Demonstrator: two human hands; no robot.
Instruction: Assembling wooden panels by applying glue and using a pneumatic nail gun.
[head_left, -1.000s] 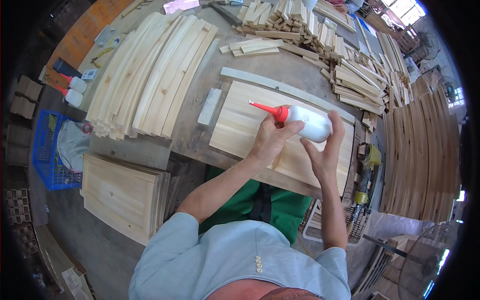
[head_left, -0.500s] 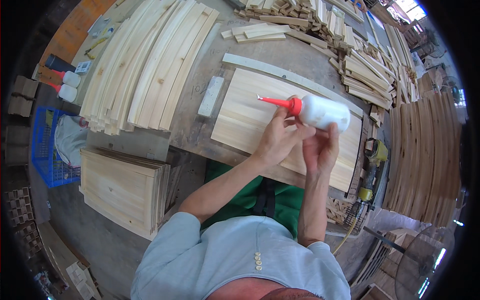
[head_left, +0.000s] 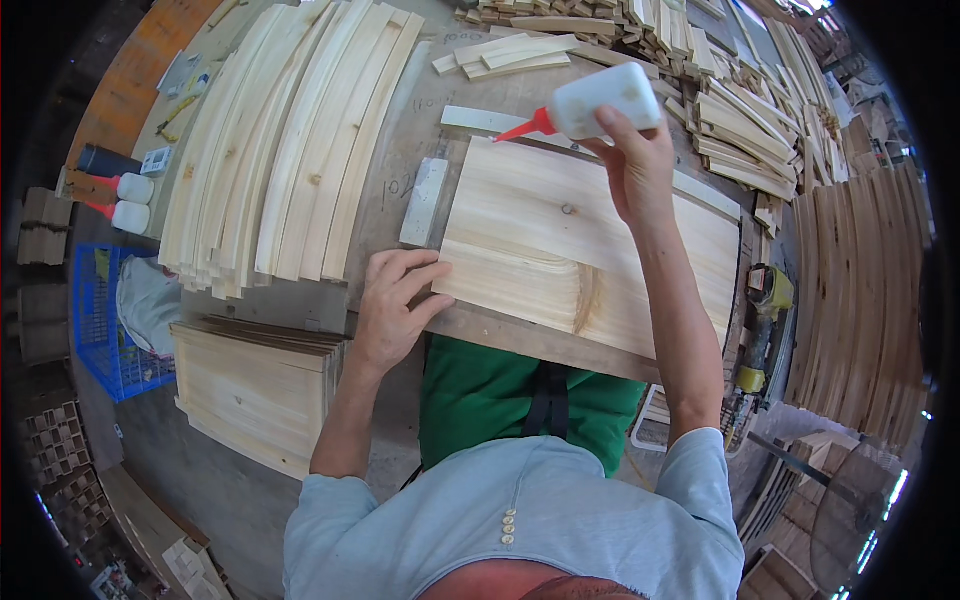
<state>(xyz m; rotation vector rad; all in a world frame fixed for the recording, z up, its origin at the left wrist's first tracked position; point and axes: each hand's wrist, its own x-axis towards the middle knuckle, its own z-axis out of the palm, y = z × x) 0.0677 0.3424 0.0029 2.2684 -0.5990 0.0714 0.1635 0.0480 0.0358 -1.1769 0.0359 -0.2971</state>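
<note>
My right hand (head_left: 638,160) grips a white glue bottle (head_left: 600,98) with a red nozzle. The bottle is tilted, and its tip points down at the far left corner of a pale wooden panel (head_left: 540,220). Whether the tip touches the wood I cannot tell. At the panel's near left edge rests my left hand (head_left: 400,305), fingers spread and holding nothing. Along the panel's far side runs a pale straight strip (head_left: 690,190), and a short light block (head_left: 425,203) lies to the left of the panel.
Long wooden boards (head_left: 290,150) lie at the left, with stacked panels (head_left: 260,390) below them. Two more glue bottles (head_left: 132,216) stand by a blue crate (head_left: 95,320). A nail gun (head_left: 765,310) lies right of the panel. Wood pieces (head_left: 740,130) are heaped at the far right.
The left hand has let go of the bottle and come down to the panel's left edge. The right hand has raised the bottle away from me and tipped its nozzle downward.
</note>
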